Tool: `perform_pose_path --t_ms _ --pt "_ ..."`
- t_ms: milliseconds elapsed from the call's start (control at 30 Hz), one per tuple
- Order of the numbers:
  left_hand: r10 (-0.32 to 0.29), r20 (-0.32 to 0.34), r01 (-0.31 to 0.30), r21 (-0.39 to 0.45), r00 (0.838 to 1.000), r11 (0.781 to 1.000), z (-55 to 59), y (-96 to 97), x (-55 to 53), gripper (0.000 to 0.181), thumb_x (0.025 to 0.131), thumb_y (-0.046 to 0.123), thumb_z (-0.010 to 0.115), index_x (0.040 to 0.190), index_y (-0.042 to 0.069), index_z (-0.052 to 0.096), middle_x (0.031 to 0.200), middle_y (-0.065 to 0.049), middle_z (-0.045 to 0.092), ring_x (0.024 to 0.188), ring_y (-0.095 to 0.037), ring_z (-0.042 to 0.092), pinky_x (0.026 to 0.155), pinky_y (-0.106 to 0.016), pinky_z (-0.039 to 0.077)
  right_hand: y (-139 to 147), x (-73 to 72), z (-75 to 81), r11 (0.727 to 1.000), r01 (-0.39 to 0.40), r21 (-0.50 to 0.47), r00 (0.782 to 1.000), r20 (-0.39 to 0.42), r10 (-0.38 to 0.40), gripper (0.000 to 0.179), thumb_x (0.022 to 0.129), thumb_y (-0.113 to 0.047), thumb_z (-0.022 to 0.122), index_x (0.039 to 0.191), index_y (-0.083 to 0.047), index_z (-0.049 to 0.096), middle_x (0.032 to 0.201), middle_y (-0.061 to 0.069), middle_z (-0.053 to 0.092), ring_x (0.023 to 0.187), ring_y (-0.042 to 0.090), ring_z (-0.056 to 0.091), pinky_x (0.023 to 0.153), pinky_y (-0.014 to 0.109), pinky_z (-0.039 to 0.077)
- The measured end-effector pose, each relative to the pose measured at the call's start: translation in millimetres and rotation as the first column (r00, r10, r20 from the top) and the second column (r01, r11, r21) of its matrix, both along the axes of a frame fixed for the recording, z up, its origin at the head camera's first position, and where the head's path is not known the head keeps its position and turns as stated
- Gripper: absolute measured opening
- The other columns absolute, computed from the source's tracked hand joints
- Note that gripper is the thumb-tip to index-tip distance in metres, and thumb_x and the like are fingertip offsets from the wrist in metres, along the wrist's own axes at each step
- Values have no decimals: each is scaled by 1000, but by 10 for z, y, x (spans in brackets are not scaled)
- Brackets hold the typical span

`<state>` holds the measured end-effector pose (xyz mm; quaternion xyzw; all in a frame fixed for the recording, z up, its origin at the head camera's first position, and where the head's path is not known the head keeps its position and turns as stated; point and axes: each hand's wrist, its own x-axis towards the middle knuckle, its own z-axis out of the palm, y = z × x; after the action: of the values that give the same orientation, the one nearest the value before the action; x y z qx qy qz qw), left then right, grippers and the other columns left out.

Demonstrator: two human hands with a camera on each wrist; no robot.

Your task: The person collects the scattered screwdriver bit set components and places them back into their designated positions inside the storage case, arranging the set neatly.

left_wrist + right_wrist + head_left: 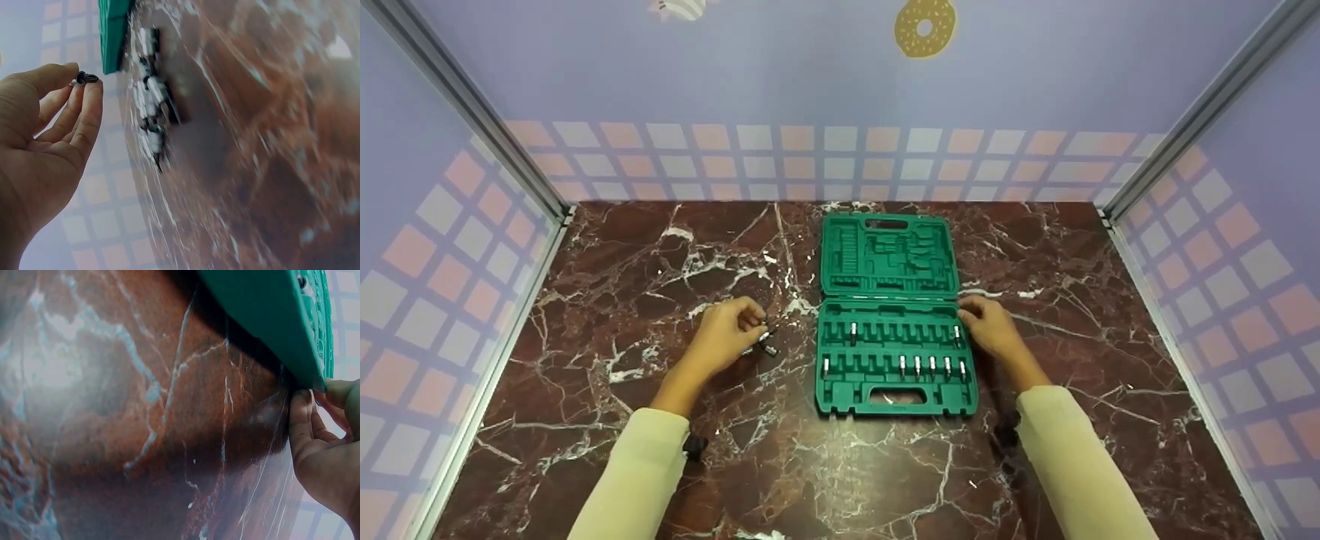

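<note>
My left hand [726, 334] pinches a small bit socket [85, 78], silver with a dark tip, between thumb and fingertips. Just beneath it on the table lies a small pile of bit sockets [151, 95], partly hidden by the hand in the head view. To the right, a green tool case [846, 402] lies opened flat, its lid [889, 287] toward the back wall. Several bit sockets [932, 365] stand in the slots of its near half, mostly in the front row. My right hand [990, 328] grips the case's right edge near the hinge, thumb at the rim and fingers low against the side.
The dark red marbled table [660, 247] has walls on the left, right and back. The back wall [780, 161] carries pink and white squares. Metal-coloured strips [1162, 112] run along the corners.
</note>
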<state>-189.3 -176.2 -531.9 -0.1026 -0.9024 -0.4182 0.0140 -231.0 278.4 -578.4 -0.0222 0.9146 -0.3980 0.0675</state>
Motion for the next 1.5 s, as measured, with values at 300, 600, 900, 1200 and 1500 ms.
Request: perform_pose_path --t_ms 300,600,900,1200,1500 --pt "-56 62 50 84 997 995 72 300 5 15 85 -2 78 99 -3 71 92 -14 75 81 -25 71 76 -36 61 -2 1 -18 1000 -9 10 1000 22 9 32 106 -11 56 133 4 62 133 27 64 119 43 62 101 58 50" --pt "-77 73 69 100 994 993 108 561 -11 12 86 0 78 96 4 72 90 -9 74 81 -19 69 76 -32 60 -1 -8 -27 1000 -10 9 1000 0 10 31 106 -10 56 132 5 62 133 28 64 120 44 61 102 58 49" --pt "-153 141 125 189 978 974 100 801 -12 17 88 2 77 105 -1 72 97 -9 73 86 -19 68 80 -31 60 12 -26 11 1000 -4 4 1000 11 4 32 106 -11 56 134 4 62 133 28 63 120 43 61 102 58 49" --pt "-227 164 198 175 960 964 94 1049 7 14 88 2 77 101 3 72 94 -8 74 85 -19 69 79 -33 60 11 -23 23 1000 -11 -14 1000 7 11 32 106 -11 55 133 4 62 131 28 64 118 43 62 101 58 50" --pt "-318 179 290 165 931 943 35 1303 38 14 86 -3 75 99 0 72 94 -8 72 84 -15 66 77 -27 59 17 8 3 1000 -8 -10 1000 -9 8 31 106 -9 55 133 6 62 130 29 64 117 43 62 100 58 50"
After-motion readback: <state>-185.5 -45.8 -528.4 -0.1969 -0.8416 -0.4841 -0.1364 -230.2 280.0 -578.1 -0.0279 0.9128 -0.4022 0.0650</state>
